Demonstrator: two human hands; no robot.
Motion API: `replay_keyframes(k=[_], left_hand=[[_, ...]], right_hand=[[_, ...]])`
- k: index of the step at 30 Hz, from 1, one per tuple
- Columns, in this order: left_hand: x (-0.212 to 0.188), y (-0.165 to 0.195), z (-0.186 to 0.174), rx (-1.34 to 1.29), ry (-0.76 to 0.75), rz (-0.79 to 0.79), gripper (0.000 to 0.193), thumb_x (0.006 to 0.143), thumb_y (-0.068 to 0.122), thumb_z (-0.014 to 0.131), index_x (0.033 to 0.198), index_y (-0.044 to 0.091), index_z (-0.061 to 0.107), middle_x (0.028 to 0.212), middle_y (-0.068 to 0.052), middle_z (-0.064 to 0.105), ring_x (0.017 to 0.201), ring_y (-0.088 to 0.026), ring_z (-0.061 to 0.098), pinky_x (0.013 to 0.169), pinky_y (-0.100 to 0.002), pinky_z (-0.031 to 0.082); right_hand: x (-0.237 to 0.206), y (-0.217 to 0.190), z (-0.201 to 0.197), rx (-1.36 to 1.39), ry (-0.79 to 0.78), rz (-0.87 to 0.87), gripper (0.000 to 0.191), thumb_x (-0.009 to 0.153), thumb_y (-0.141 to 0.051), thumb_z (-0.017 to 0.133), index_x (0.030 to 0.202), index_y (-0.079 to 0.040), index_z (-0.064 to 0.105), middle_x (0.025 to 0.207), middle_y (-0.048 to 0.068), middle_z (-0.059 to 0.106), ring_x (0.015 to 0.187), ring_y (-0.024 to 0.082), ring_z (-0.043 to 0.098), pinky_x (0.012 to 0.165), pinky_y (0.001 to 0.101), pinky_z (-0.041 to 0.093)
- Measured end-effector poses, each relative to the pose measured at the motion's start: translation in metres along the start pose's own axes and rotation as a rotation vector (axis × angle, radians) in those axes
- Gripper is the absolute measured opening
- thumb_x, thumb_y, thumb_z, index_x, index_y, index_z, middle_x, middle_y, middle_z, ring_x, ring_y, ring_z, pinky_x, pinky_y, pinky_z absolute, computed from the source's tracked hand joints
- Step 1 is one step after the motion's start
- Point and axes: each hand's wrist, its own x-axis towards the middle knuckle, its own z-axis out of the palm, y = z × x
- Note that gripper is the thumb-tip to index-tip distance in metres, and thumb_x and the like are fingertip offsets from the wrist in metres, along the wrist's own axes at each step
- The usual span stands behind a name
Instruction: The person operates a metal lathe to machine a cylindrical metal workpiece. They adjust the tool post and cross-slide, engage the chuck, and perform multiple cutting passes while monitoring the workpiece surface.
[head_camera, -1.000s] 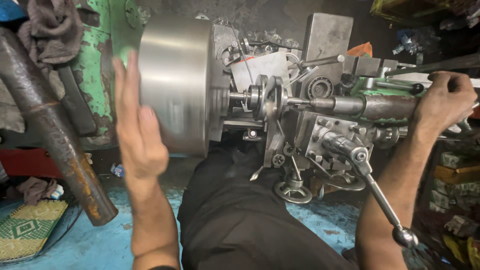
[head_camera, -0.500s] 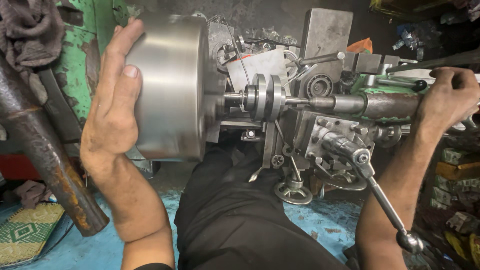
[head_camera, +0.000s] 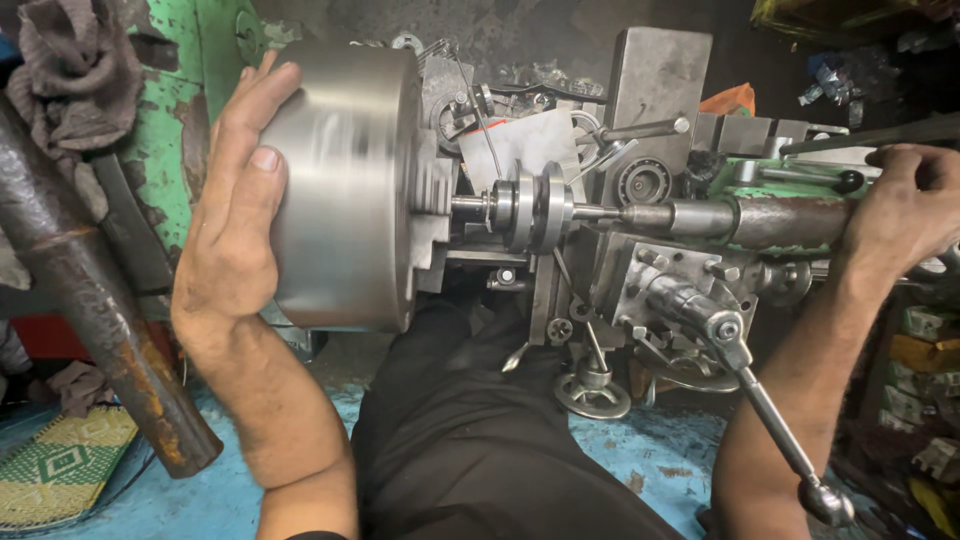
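Both hands are busy: my left hand (head_camera: 235, 215) lies flat, fingers spread, against the big steel chuck (head_camera: 345, 185), while my right hand (head_camera: 905, 210) clenches the tailstock handle (head_camera: 880, 135) far right along the lathe's axis.

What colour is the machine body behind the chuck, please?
Green, chipped and worn machine body; head view shows it best.

left hand (head_camera: 232, 225): was flat, fingers up on chuck (head_camera: 345, 185) rim; now wrapped over its back edge, thumb on the face
chuck: now motion-blurred
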Motion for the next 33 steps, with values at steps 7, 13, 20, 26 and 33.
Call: replay_keyframes(k=[7,13,20,26,33], left_hand=[[0.0,-0.003,-0.001,0.003,-0.001,-0.052,0.058,0.107,0.029,0.03,0.158,0.003,0.042,0.167,-0.021,0.041,0.164,-0.039,0.025,0.135,-0.049,0.017],[0.001,-0.007,0.0,-0.042,-0.012,0.014,0.056,0.108,0.028,0.03,0.153,0.002,0.048,0.165,-0.02,0.045,0.166,-0.039,0.022,0.137,-0.049,0.016],[0.0,-0.011,0.0,-0.057,-0.006,0.038,0.054,0.11,0.028,0.03,0.154,0.002,0.048,0.171,-0.024,0.037,0.167,-0.041,0.022,0.139,-0.05,0.017],[0.0,-0.011,0.0,-0.08,-0.01,0.042,0.055,0.11,0.03,0.031,0.154,0.003,0.047,0.172,-0.026,0.035,0.167,-0.041,0.022,0.139,-0.05,0.017],[0.0,-0.01,0.001,-0.078,-0.002,0.034,0.054,0.111,0.032,0.031,0.154,0.003,0.048,0.173,-0.027,0.034,0.168,-0.041,0.022,0.139,-0.051,0.017]], right_hand=[[0.002,0.005,0.0,-0.036,-0.011,-0.073,0.021,0.095,0.002,0.06,0.1,-0.002,0.08,0.097,0.006,0.08,0.086,0.015,0.073,0.087,0.0322,0.056],[0.001,0.009,-0.002,-0.06,-0.024,-0.109,0.022,0.097,0.004,0.06,0.101,-0.001,0.081,0.099,0.006,0.081,0.089,0.016,0.072,0.091,0.0353,0.055],[0.003,0.003,-0.001,-0.014,-0.023,-0.105,0.023,0.096,0.004,0.059,0.103,-0.001,0.08,0.096,0.007,0.08,0.086,0.016,0.072,0.09,0.0348,0.056],[0.002,0.0,-0.001,-0.06,-0.021,-0.119,0.024,0.096,0.006,0.059,0.102,-0.001,0.081,0.098,0.007,0.081,0.088,0.016,0.074,0.09,0.0347,0.057],[0.003,0.01,0.0,-0.024,-0.022,-0.103,0.022,0.095,0.006,0.059,0.1,0.0,0.08,0.099,0.007,0.081,0.088,0.014,0.075,0.088,0.0326,0.058]])
